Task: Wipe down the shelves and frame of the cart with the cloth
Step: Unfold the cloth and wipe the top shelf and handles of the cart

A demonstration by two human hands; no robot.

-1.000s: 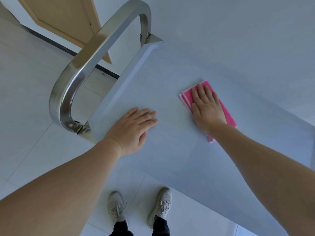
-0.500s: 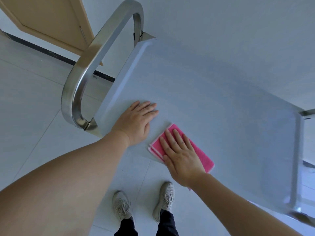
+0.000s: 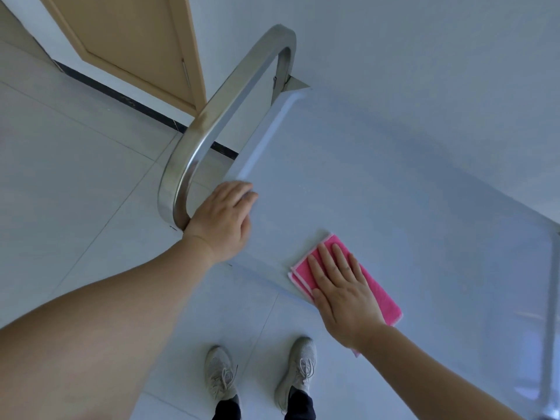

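The cart's top shelf (image 3: 394,192) is a smooth pale grey sheet running from the centre to the right edge. A folded pink cloth (image 3: 378,291) lies near the shelf's front edge. My right hand (image 3: 339,292) presses flat on it with straight fingers. My left hand (image 3: 224,219) rests on the shelf's near left corner, beside the base of the curved steel handle (image 3: 212,128); its fingertips are blurred.
A wooden door (image 3: 130,40) and a dark skirting strip (image 3: 136,107) stand behind the handle. Pale floor tiles (image 3: 75,177) spread to the left. My two grey shoes (image 3: 257,374) stand just below the shelf's front edge. A steel frame post (image 3: 550,344) rises at the far right.
My right hand slid the cloth from the shelf's middle back to its front edge. My left hand shifted left from the shelf surface to the corner by the handle.
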